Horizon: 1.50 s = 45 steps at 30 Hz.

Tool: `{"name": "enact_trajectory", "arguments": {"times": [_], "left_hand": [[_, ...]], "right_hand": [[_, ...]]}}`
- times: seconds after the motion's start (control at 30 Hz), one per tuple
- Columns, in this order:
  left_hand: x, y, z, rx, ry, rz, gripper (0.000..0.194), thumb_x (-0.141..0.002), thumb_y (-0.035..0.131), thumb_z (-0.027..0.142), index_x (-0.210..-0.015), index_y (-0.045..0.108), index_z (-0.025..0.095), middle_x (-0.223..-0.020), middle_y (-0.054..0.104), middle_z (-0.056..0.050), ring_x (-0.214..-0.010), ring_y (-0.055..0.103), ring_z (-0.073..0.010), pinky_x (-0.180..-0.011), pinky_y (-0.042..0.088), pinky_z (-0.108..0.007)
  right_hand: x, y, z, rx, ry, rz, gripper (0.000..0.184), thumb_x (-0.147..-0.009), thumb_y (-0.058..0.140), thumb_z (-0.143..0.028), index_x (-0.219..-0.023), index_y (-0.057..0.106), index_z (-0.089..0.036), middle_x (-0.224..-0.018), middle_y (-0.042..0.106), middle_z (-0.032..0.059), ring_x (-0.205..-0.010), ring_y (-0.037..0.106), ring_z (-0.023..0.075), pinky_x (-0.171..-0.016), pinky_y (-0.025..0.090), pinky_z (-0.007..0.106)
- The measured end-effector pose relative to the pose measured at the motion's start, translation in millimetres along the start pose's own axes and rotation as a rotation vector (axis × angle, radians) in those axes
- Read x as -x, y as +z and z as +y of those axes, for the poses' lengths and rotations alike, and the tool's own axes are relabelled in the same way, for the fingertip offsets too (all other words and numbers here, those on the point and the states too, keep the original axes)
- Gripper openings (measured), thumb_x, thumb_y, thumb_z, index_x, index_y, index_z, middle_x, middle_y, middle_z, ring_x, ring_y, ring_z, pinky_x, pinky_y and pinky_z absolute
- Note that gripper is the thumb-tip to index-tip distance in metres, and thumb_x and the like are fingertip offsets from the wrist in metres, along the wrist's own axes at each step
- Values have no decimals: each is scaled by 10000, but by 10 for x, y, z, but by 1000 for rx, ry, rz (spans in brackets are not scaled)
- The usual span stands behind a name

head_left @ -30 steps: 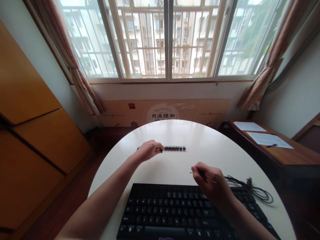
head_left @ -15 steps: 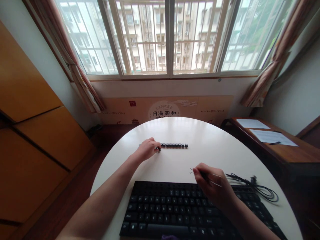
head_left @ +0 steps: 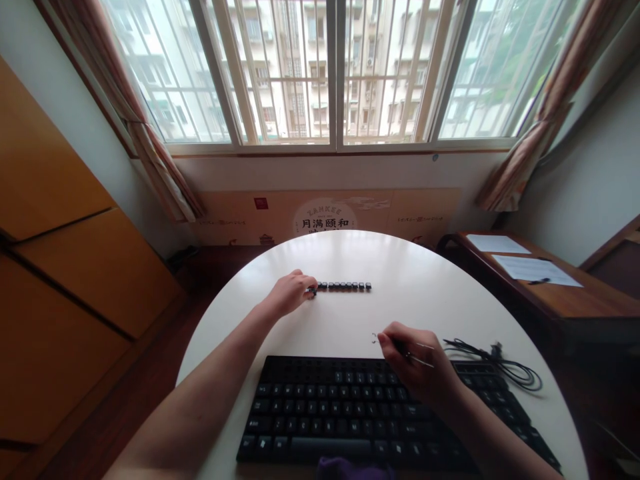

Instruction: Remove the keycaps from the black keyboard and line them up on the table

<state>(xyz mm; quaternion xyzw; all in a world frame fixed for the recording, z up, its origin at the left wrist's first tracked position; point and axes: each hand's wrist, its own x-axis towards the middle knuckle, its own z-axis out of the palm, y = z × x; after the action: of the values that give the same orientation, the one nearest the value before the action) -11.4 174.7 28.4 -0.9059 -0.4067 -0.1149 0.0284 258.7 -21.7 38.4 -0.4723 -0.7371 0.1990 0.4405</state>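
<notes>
Keys (head_left: 343, 286) are lining the counter (head_left: 330, 327), the left hand (head_left: 291, 292) pinching one, seemingly setting it straight, careful release being needed next, the right hand (head_left: 417, 357) clutching a wire tool (head_left: 421, 362).

The head view looks forward and down from above and behind the fingers (head_left: 384, 339), taking in the near table (head_left: 320, 327) and, beyond them, the window (head_left: 335, 73).

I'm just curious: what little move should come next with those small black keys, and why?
Probably nudge the small black key into line with the row of keys. The left hand seems to pinch it, slightly nearer the keyboard than that row, while the right hand keeps clear, holding a thin wire tool.
</notes>
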Motion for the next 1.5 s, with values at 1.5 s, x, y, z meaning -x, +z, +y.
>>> {"name": "enact_trajectory", "arguments": {"times": [1.5], "left_hand": [[112, 29, 1108, 204, 150, -85, 214, -948, 511, 351, -901, 650, 194, -833, 701, -45, -756, 643, -203, -655, 452, -282]], "right_hand": [[27, 244, -155, -153, 244, 56, 363, -975, 487, -398, -678, 524, -194, -480, 556, -37, -416, 519, 98, -472, 412, 193]]}}
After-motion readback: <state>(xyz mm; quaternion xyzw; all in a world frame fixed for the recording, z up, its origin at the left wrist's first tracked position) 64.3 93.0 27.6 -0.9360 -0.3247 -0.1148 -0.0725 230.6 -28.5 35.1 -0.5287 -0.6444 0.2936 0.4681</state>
